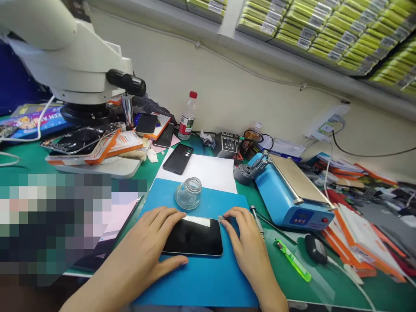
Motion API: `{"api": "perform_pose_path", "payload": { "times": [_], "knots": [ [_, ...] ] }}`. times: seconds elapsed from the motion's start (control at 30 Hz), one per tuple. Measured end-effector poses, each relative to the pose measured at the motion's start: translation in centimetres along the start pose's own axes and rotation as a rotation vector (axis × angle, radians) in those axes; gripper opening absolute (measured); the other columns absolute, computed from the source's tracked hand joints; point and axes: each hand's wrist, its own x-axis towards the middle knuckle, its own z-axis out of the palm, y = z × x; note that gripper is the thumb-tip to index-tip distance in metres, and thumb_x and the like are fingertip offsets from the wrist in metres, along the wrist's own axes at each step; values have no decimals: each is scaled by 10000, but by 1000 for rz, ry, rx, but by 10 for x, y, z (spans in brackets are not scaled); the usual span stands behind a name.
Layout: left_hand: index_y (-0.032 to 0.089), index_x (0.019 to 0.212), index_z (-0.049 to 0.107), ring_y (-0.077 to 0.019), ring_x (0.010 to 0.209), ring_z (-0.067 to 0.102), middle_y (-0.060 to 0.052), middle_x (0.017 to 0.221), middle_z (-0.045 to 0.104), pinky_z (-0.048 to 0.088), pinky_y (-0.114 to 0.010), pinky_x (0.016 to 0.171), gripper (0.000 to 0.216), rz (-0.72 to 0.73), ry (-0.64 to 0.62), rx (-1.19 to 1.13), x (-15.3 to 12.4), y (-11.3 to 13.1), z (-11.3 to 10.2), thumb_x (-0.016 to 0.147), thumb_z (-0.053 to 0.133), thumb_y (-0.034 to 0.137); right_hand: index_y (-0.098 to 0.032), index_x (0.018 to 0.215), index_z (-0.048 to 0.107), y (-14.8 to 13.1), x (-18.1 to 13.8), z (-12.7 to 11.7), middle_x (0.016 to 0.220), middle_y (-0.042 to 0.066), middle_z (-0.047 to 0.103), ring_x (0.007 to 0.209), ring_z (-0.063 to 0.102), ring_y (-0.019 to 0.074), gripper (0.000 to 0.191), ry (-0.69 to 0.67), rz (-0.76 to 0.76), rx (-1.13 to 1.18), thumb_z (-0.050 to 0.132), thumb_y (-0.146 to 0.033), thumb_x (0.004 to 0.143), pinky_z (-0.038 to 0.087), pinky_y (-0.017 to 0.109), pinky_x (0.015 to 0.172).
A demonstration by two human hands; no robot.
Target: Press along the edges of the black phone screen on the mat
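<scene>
Head view: the left hand (149, 242) clasps the left end of a glossy black phone (198, 237), fingers at the far edge, thumb at the near one; the right hand (248, 240) pinches a small, indistinct piece (221, 218) beside its far right corner. The phone lies flat on a smooth blue mat (195, 286). Just beyond stands a squat, clear glass jar (188, 197), mouth uncovered, contents indiscernible. Farther off, a red-capped plastic bottle (186, 123) stands on the green tabletop (351, 297) near a pale wall (214, 78), below yellow-green boxes (302, 26).
</scene>
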Motion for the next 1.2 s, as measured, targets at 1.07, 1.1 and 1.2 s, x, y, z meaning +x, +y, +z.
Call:
{"api": "perform_pose_path", "payload": {
  "times": [1.07, 1.1, 1.2],
  "knots": [
    [366, 1715, -111, -394, 1282, 530, -94, 1376, 571, 430, -643, 1143, 1630, -111, -17, -71, 6, 12, -4, 565, 1001, 680, -298, 1091, 772, -77, 34, 23, 1122, -11, 776, 1074, 717, 195, 192, -281, -40, 397, 583, -327, 1071, 533, 312, 954],
    [364, 1713, -135, -395, 1275, 532, -92, 1362, 577, 425, -643, 1142, 1647, -112, -17, -65, 6, 12, -3, 565, 1004, 674, -294, 1080, 766, -77, 34, 23, 1115, -13, 771, 1065, 713, 188, 183, -266, -35, 400, 585, -320, 1070, 529, 303, 943],
    [365, 1710, -160, -392, 1263, 536, -90, 1341, 587, 414, -639, 1143, 1645, -116, -13, -64, 7, 13, -3, 587, 1009, 643, -281, 1070, 749, -77, 33, 22, 1106, -11, 762, 1039, 707, 178, 170, -273, -30, 409, 581, -310, 1072, 524, 288, 923]
  ]
}}
